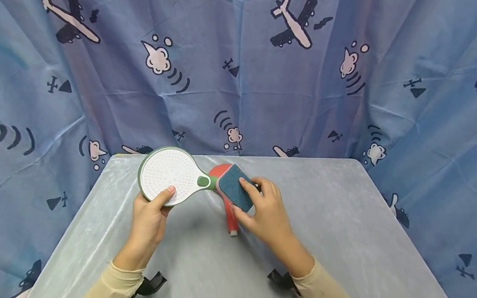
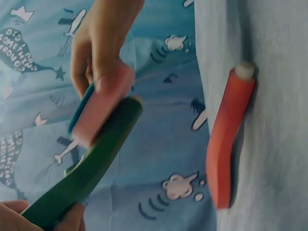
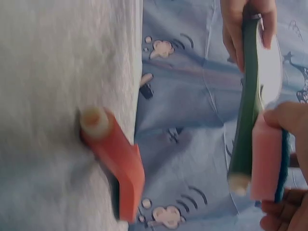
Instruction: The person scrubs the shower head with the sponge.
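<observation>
Two hands work above the centre of the head view. The left hand point(image 1: 149, 220), left of centre, has its grip clamped on the disc of a green-and-white shower head point(image 1: 164, 172): thumb on the white perforated face, fingers behind. The disc sits left of centre; the green handle extends right. The right hand point(image 1: 270, 211), right of centre, has its grip clamped on a sponge point(image 1: 234, 189), thumb and fingers at its edges. The blue layer faces the head camera; the pink layer faces the green handle and appears to touch it. Below, near the centre, a red handled item point(image 1: 231, 218) rests on the grey worktop point(image 1: 332, 207), its pale end toward the bottom of the frame. A blue printed curtain point(image 1: 255, 88) fills the upper frame. Cream sleeves point(image 1: 107, 289) enter at lower left and lower right.
</observation>
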`<state>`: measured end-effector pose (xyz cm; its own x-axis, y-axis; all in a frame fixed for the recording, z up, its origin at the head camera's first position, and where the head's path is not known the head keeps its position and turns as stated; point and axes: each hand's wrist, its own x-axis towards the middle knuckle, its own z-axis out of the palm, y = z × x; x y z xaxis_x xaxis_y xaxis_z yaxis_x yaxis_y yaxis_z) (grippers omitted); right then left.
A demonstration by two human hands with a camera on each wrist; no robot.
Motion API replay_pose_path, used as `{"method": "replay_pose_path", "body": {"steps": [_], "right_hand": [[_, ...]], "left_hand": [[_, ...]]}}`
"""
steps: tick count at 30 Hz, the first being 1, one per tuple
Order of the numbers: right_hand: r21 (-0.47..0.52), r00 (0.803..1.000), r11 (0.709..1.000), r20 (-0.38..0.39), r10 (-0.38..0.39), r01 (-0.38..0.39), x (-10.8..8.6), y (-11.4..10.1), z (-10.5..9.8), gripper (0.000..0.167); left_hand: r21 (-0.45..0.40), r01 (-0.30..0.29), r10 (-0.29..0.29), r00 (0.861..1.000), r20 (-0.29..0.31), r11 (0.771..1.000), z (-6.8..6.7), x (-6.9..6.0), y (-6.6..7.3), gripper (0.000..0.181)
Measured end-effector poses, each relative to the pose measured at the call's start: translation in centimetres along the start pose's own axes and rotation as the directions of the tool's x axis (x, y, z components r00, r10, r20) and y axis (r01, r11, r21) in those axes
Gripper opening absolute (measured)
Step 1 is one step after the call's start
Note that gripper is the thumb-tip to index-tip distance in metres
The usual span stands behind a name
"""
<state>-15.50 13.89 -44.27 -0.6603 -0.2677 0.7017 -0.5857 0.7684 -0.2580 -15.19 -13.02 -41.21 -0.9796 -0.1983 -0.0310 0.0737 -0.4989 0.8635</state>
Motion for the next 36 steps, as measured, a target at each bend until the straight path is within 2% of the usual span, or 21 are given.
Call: {"method": "replay_pose_path", "body": {"steps": [7, 11, 15, 17, 23, 26, 29, 31, 33, 36], "right_hand": [[0.051, 0.997, 0.995, -0.013, 0.081, -0.081, -0.7, -1.8, 0.9, 0.065], [0.023, 0.984, 0.984, -0.023, 0.176, -0.176, -0.3, -0.7, 0.3, 0.065], [-0.003, 0.965, 0.966, -0.047, 0.258, -0.259, 0.1, 0.5, -0.5, 0.066], [0.014, 0.963, 0.964, -0.050, 0.264, -0.264, 0.1, 0.4, -0.7, 0.066], [0.102, 0.978, 0.977, -0.074, 0.193, -0.185, -0.1, -0.5, -0.8, 0.068], [0.136, 0.968, 0.967, -0.104, 0.228, -0.213, 0.1, -0.4, -1.0, 0.068], [0.195, 0.945, 0.937, -0.098, 0.311, -0.288, 0.3, 0.0, -1.2, 0.067], [0.253, 0.930, 0.908, -0.071, 0.361, -0.334, 0.3, 0.2, -1.3, 0.065], [0.334, 0.917, 0.871, -0.046, 0.396, -0.360, 0.4, 0.4, -1.5, 0.064], [0.487, 0.902, 0.797, -0.045, 0.430, -0.356, 0.6, 0.8, -1.8, 0.060]], "left_hand": [[-0.060, 0.001, -0.002, 1.000, -0.011, 0.998, 0.9, -1.3, -2.1, 0.046], [-0.141, -0.040, 0.037, 0.999, -0.028, 0.989, 0.8, -1.3, -1.8, 0.052], [-0.225, -0.095, 0.088, 0.995, -0.043, 0.970, 0.7, -1.4, -1.4, 0.056], [-0.255, -0.106, 0.099, 0.994, -0.041, 0.961, 0.7, -1.4, -1.4, 0.057], [-0.359, -0.083, 0.078, 0.997, -0.028, 0.930, 0.6, -1.0, -1.3, 0.057], [-0.420, -0.071, 0.066, 0.997, -0.025, 0.905, 0.5, -0.7, -1.1, 0.058], [-0.468, -0.057, 0.055, 0.998, -0.019, 0.882, 0.3, -0.5, -0.9, 0.057], [-0.484, -0.036, 0.038, 0.999, -0.007, 0.875, 0.2, -0.5, -1.0, 0.054], [-0.457, -0.015, 0.022, 1.000, 0.010, 0.889, 0.1, -0.5, -1.0, 0.051], [-0.322, -0.009, 0.024, 0.999, 0.044, 0.947, 0.1, -0.6, -0.9, 0.049]]}}
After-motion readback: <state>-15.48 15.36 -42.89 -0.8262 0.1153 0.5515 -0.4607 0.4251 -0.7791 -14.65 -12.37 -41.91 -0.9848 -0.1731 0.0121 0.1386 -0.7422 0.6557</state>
